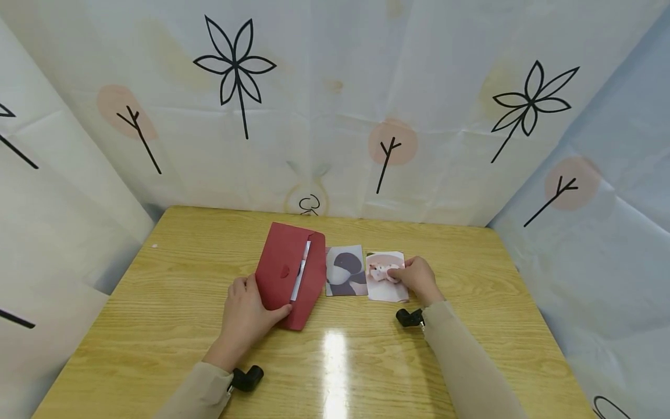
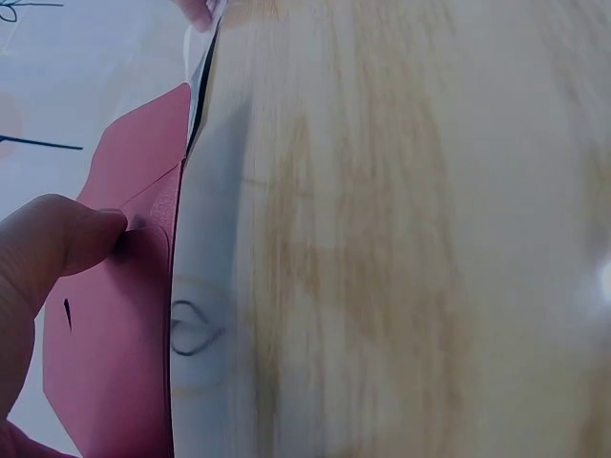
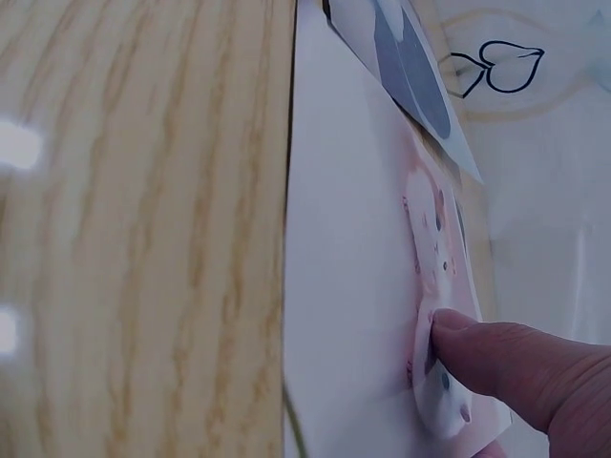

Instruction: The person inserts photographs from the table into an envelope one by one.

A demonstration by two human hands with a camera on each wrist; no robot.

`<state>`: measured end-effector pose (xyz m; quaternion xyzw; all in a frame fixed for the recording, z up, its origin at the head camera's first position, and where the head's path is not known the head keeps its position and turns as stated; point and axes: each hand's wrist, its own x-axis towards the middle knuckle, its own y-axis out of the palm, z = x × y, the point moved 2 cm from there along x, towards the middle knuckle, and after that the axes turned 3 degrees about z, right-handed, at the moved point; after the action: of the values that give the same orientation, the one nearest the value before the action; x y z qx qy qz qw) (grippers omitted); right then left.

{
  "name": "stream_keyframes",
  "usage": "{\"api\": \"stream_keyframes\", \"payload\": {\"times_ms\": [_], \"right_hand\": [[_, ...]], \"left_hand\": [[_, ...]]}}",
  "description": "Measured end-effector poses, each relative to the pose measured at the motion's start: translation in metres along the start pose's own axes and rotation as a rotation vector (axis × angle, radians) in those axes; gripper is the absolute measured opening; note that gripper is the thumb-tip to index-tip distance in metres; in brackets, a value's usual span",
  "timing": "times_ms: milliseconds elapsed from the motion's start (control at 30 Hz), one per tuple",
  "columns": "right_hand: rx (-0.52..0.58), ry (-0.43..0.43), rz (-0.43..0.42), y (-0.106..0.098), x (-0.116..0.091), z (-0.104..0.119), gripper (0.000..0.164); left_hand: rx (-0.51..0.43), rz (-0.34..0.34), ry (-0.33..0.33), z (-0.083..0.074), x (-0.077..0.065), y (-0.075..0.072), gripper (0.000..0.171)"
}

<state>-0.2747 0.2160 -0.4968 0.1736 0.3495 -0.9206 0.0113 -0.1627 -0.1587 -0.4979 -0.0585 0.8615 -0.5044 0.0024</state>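
A red envelope (image 1: 277,262) lies at a slant on the table, its flap side up, with part of a picture card (image 1: 302,270) showing in the slit. My left hand (image 1: 248,314) grips its lower left part, the thumb across the front near the flap. To the right lies a grey and white picture card (image 1: 346,270), close against the envelope's edge. Beside that is a card with a pink and white picture (image 1: 379,285). My right hand (image 1: 421,279) pinches this card's right side, the thumb on its face and a fingertip beneath in the right wrist view.
The wooden table (image 1: 173,302) ends at white cloth walls (image 1: 335,87) with line drawings, at the back and both sides. Black wrist devices (image 1: 248,378) sit by both cuffs. A small pale scrap (image 1: 154,245) lies at the far left.
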Motion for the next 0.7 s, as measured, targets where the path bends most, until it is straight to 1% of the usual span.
{"api": "stream_keyframes", "payload": {"times_ms": [100,233,367,533,700], "right_hand": [[-0.001,-0.003,-0.001,0.000,0.000,-0.001,0.041],[0.039,0.005,0.011,0.000,-0.002,-0.002,0.039],[0.062,0.003,0.005,-0.001,-0.004,-0.003,0.036],[0.062,0.009,0.007,-0.002,-0.003,-0.004,0.027],[0.060,0.019,0.010,-0.006,0.000,-0.003,0.019]], "left_hand": [[0.000,0.008,0.004,-0.001,-0.001,0.000,0.105],[-0.006,0.013,0.012,-0.002,-0.002,0.000,0.104],[-0.007,0.009,0.016,0.000,-0.003,0.000,0.103],[0.004,0.011,0.019,0.004,-0.002,0.000,0.104],[0.005,0.000,0.006,0.009,0.000,-0.001,0.104]]}}
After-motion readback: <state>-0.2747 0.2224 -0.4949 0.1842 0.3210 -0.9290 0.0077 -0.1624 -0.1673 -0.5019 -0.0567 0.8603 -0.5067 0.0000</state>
